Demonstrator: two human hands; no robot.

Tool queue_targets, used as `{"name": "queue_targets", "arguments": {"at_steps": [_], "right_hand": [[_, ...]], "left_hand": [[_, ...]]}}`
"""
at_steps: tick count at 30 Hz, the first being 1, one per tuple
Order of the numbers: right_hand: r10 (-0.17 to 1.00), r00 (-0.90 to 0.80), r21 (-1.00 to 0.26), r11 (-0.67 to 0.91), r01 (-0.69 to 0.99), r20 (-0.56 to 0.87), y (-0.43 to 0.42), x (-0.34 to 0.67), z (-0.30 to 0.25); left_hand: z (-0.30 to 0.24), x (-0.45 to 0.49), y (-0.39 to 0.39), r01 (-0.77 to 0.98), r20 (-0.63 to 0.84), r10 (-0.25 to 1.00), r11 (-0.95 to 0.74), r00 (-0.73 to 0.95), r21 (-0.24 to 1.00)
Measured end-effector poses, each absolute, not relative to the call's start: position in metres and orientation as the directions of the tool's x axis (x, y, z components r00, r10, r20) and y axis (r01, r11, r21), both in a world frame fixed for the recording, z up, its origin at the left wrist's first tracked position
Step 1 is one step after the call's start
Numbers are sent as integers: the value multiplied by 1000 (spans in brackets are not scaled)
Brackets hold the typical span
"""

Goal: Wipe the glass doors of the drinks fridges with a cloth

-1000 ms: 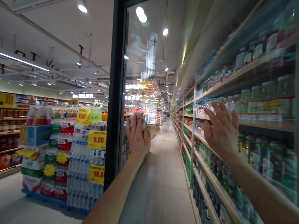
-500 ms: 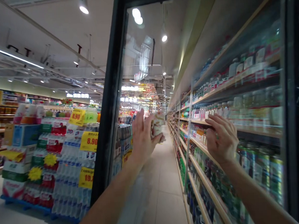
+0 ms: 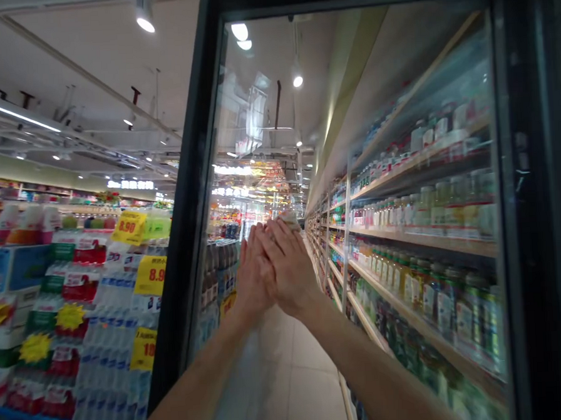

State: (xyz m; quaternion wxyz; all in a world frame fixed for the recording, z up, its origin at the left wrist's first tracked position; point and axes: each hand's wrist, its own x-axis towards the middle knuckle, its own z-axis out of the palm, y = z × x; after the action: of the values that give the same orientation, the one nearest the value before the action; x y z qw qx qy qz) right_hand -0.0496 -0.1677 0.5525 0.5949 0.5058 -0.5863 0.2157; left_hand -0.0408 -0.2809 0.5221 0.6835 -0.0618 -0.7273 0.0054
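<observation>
A glass door with a dark frame [image 3: 189,139] stands in front of me, and both my hands are raised before its pane. My left hand [image 3: 252,286] and my right hand [image 3: 294,272] are pressed together, the right one overlapping the left. A crumpled white patterned cloth [image 3: 289,219] peeks out just beyond the right fingertips. Most of the cloth is hidden by the hands. The fingers of both hands point up and forward, closed together around it. Whether they touch the glass, I cannot tell.
Through the pane, long shelves of bottles [image 3: 420,284] run along the right beside a tiled aisle [image 3: 294,385]. Stacked packs of bottled water [image 3: 112,331] with yellow price signs [image 3: 130,227] stand left of the door. Ceiling lamps [image 3: 145,16] hang above.
My right hand has come left from beside the shelves to meet my left hand at the cloth. The cloth, plainly visible before, is now mostly covered. The view has shifted slightly right.
</observation>
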Motion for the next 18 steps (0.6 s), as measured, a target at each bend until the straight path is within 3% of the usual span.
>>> {"name": "queue_targets", "arguments": {"at_steps": [4,7,9,11,13,15,18], "right_hand": [[-324,264,407,539,-738,908,-150,-64,548],[-232,286,367,656,-660,930,-98,-88,543],[-43,224,178,756,-630,974,-50,-109,544],[228,198,-68,801,-595,953,-5,-130,547],[368,179,-196,776,-599,912,19,-143,548],[347,195,-166,779,-605,917,15,-144,541],[42,259,126,789,-601,965,-26,-128,522]], "left_hand": [[518,-27,-294,34,957,281,960,-78,-279],[518,-25,-296,-11,952,298,954,-69,-299],[518,-26,-294,-60,949,308,948,-63,-312],[517,-28,-292,-116,951,301,945,-65,-307],[516,-30,-290,-159,957,282,944,-64,-289],[516,-31,-288,-172,959,278,944,-49,-282],[517,-32,-289,-160,958,286,944,-32,-287]]}}
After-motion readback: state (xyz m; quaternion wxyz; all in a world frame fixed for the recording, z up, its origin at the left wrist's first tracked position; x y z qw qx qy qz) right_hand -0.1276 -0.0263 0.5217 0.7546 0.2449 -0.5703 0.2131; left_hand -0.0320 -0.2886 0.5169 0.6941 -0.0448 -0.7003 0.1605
